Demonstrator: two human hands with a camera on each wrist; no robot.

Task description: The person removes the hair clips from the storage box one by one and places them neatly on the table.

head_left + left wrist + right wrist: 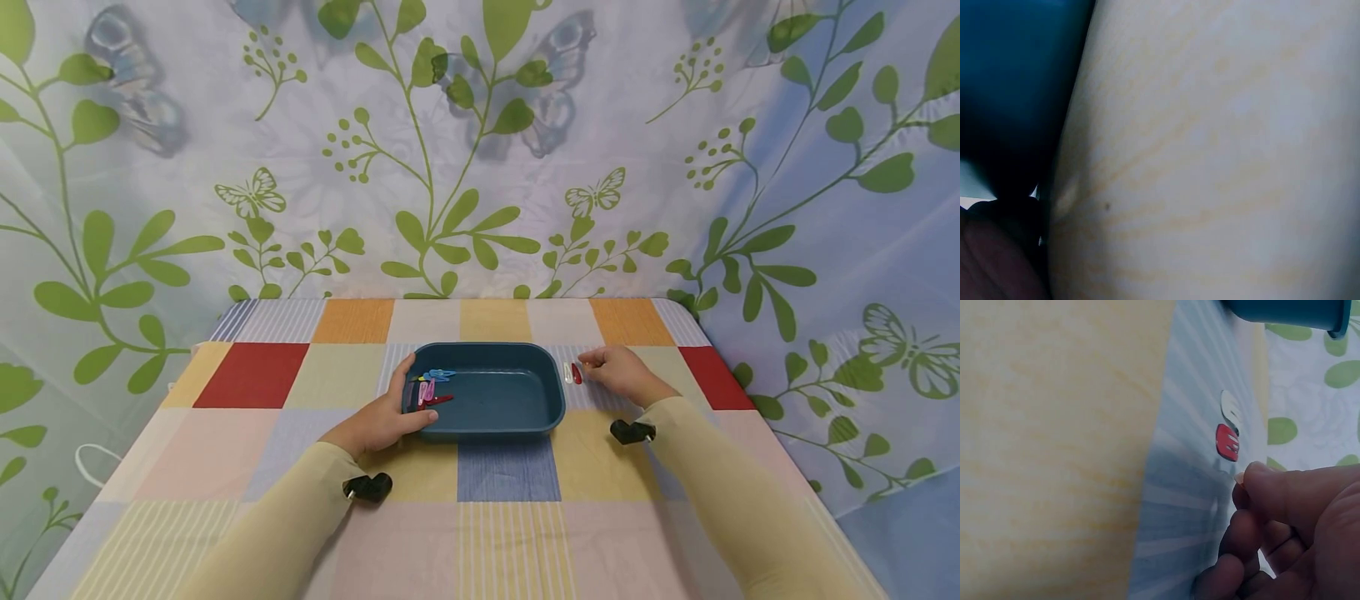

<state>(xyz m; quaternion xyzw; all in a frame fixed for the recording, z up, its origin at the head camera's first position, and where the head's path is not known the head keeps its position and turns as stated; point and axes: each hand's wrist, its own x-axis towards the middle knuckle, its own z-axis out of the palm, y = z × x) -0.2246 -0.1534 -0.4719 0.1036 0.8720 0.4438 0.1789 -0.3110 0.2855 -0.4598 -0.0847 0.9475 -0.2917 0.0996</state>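
My left hand (378, 421) grips the left end of a dark teal plastic basin (498, 433), thumb on the front rim and fingers along the side. Inside, at that end, lie blue hair clips (441, 375), pink hair clips (426, 392) and a red hair clip (444, 400). To the basin's right, a red snap hair clip (1227, 442) and a white snap hair clip (1230, 409) lie side by side on the cloth. Beside the red one is my right hand (622, 372), fingers curled and thumb against the index finger; a small pale tip shows there, probably the nail.
A patchwork-patterned cloth (510, 533) covers the table. Behind it hangs a curtain (465, 167) with green leaves and butterflies, which also runs along both sides. A white cord loop (93, 467) sticks out at the table's left edge.
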